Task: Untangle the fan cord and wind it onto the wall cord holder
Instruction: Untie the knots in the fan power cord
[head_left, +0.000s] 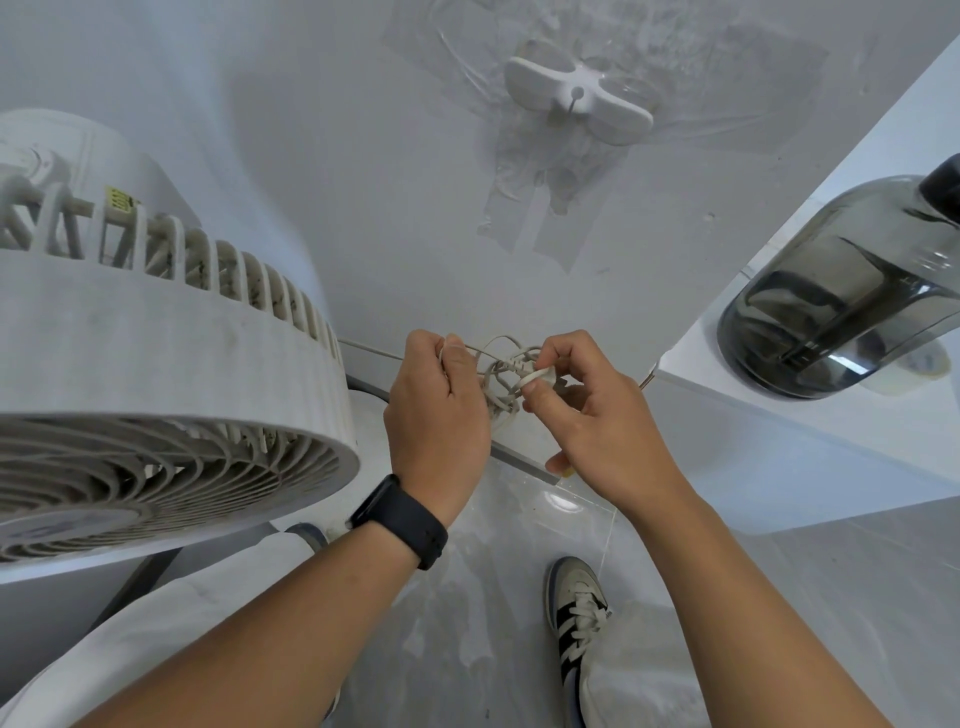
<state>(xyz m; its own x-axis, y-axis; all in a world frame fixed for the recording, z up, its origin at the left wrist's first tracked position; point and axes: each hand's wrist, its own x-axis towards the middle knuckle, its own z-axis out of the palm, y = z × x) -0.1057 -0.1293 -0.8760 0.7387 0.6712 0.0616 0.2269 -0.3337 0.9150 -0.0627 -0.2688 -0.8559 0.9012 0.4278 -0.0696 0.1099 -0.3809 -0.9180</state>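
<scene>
A white round fan (156, 395) fills the left side, its grille facing down and toward me. Its thin white cord (501, 369) is bunched in a tangle of loops between my hands, with a strand running left toward the fan. My left hand (439, 415), a black band on its wrist, grips the cord at the tangle's left side. My right hand (592, 410) pinches the white plug end at the tangle's right. The white wall cord holder (576, 98) is stuck to the wall above, with no cord on it.
A white counter (779, 405) juts in at the right, carrying a dark smoked-glass jug (841, 306). Peeling tape patches surround the holder on the wall. Below are a glossy tiled floor and my shoe (579, 618).
</scene>
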